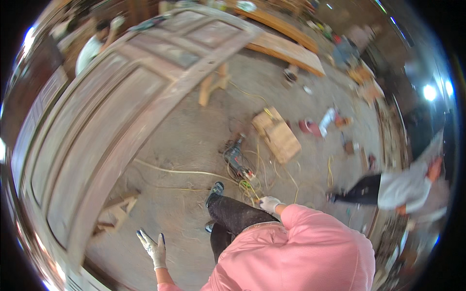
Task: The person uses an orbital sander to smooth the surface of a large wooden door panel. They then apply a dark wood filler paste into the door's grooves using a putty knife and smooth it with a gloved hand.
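Note:
My left hand (154, 248), in a white glove with dark fingertips, is held out with its fingers apart and nothing in it. The nearest thing to it is the large panelled wooden door (138, 123), lying raised on supports at the left. My right hand (270, 203), also gloved, is closed beside my hip on a yellow cord (256, 193). Loops of this cord run to a dark corded power tool (235, 157) just ahead; its exact kind is unclear. Whether the tool rests on the floor or hangs, I cannot tell.
A wooden block (276, 135) sits beyond the tool. Pale cables (189, 171) cross the floor. Wooden trestles (213, 85) stand under the door. Long boards (286, 51) lie at the back. One person (90, 53) is behind the door, another (403, 189) at the right.

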Demonstrator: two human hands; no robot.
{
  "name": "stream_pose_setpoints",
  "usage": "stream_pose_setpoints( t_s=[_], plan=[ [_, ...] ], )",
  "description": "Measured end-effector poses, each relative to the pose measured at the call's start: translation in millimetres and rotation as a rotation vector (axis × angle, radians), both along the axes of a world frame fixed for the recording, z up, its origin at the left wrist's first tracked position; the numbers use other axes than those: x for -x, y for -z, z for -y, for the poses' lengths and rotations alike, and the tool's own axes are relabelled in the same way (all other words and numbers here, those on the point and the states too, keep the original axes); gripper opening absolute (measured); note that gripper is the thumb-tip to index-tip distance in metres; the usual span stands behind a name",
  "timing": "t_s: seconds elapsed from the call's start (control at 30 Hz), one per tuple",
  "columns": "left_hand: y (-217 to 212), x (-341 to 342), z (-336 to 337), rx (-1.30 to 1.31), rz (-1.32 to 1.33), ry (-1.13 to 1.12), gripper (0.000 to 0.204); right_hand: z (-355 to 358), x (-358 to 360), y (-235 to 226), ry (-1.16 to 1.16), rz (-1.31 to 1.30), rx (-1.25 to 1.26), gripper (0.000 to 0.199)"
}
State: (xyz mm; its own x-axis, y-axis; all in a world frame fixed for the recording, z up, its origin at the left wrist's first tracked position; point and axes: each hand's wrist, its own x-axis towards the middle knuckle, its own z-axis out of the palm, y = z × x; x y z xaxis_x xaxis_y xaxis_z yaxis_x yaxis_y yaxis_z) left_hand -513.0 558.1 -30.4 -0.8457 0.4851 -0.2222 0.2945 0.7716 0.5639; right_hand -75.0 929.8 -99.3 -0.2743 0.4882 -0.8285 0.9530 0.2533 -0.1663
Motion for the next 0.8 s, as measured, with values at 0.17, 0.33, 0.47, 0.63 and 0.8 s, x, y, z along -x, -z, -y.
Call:
stream_pose_setpoints(
  t_s=[0.17, 0.33, 0.47, 0.63, 0.8],
  plan=[
    [-34, 86, -135, -0.11, -0.185, 0.395, 0.095, 80, -103, -16, 0.159, 0.154, 0.026, 0.037],
    [-86, 132, -338, -0.074, -0.338, 0.573, 0.096, 138, -122, -12, 0.225, 0.196, 0.152, 0.039],
    [-58, 195, -423, 0.158, -0.193, 0.421, 0.098, 73, -70, -36, 0.446, 0.149, 0.153, 0.044],
    [-37, 180, -458, 0.709, -0.145, 0.406, 0.108, -13, -64, -48, 0.896, 0.042, -0.026, 0.047],
    [-29, 213, -462, 0.554, -0.277, 0.48, 0.094, -75, -53, -57, 1.165, -0.093, -0.113, 0.037]
  ],
)
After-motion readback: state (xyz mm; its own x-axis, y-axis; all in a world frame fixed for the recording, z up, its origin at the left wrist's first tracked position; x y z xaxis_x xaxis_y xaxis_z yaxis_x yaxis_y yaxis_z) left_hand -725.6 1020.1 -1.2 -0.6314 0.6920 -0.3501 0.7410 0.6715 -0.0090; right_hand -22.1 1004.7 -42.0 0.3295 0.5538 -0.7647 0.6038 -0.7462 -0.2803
